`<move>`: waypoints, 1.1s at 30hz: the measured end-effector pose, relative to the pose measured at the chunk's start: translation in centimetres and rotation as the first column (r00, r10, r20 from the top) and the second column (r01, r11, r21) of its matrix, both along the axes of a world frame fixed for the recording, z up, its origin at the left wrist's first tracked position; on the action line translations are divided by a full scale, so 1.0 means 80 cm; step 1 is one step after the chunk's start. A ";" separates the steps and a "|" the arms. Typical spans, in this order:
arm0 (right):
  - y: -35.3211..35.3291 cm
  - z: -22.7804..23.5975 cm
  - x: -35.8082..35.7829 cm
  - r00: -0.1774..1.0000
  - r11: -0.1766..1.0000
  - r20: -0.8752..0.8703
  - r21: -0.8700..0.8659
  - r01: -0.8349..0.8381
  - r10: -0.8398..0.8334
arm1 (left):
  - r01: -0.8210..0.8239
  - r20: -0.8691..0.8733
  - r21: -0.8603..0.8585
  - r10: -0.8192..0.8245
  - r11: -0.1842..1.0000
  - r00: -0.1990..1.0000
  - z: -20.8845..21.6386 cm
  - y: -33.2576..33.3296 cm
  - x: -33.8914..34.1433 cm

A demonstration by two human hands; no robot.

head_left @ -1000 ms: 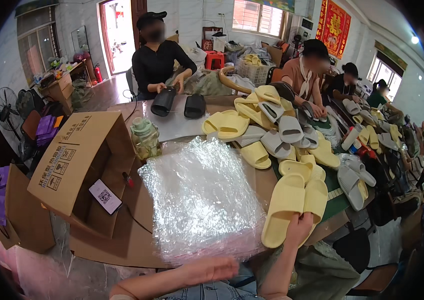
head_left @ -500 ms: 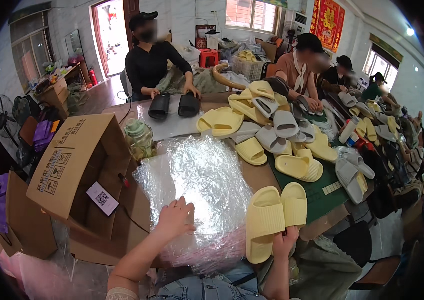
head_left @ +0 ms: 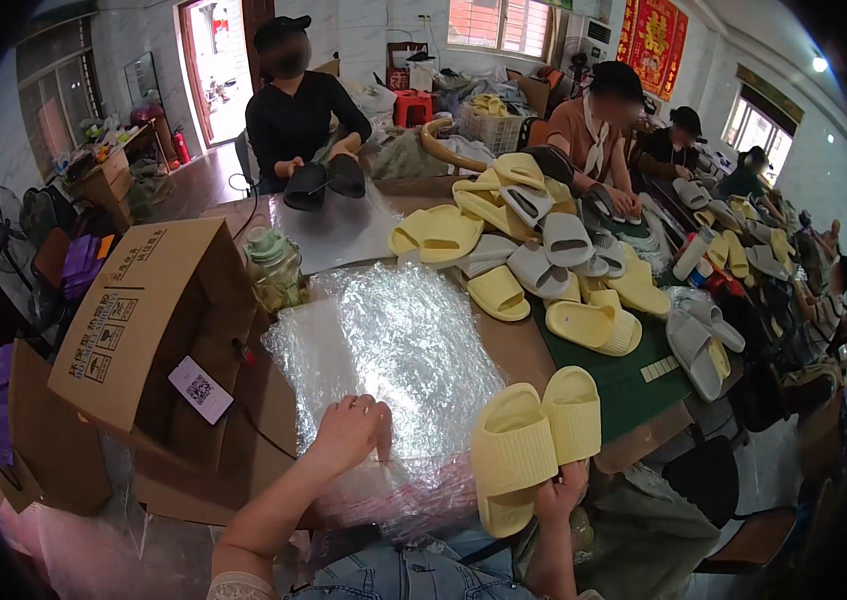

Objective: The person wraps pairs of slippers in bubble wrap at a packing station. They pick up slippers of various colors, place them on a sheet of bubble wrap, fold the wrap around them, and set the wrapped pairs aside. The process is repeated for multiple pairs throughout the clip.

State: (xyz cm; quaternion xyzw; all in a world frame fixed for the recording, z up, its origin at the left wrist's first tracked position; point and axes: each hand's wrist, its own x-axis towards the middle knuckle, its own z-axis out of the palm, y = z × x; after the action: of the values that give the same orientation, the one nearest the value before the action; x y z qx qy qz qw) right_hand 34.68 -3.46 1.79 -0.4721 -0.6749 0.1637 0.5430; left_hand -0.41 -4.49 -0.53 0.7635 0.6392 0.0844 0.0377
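Note:
A stack of clear plastic bags (head_left: 414, 340) with pink-marked near edges lies on the table in front of me. My left hand (head_left: 352, 432) is on its near left part, fingers bent down and closed on the film of the top bag; the exact pinch is hard to see. In my right hand (head_left: 562, 490) is a pair of pale yellow slippers (head_left: 514, 445), held side by side from below, toes tipped upward, over the stack's near right corner. The fingers of that hand are partly hidden behind the slippers.
Yellow and grey slippers (head_left: 569, 240) are heaped at the back right, partly on a green mat (head_left: 634, 395). An open cardboard box (head_left: 134, 330) with a phone-sized code card (head_left: 201, 390) stands left, beside a green-lidded jar (head_left: 274, 265). Across the table, a person (head_left: 299, 120) handles black slippers (head_left: 324, 183).
The yellow slippers in my right hand have shifted slightly left and down, nearer the bags. My left fingers have drawn together on the film. The person opposite has tilted the black slippers.

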 end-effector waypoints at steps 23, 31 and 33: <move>-0.008 0.004 -0.006 0.984 0.987 0.092 0.040 -0.154 0.150 | 0.163 0.131 -0.086 -0.151 0.983 0.980 0.015 -0.015 -0.009; -0.013 0.002 -0.013 0.974 0.983 0.151 0.040 -0.179 0.171 | -0.017 0.211 0.044 0.007 0.999 0.977 -0.002 -0.014 -0.015; -0.015 0.017 -0.016 0.960 0.971 0.192 0.084 -0.225 0.206 | -0.042 0.263 -0.006 0.042 0.999 0.964 0.009 -0.015 -0.005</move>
State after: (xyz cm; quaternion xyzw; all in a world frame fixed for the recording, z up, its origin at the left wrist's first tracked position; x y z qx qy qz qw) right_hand 33.36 -4.65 3.19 -0.3793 -0.7767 0.1423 0.4823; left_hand -0.80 -5.72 0.21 0.7317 0.6446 0.1858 0.1206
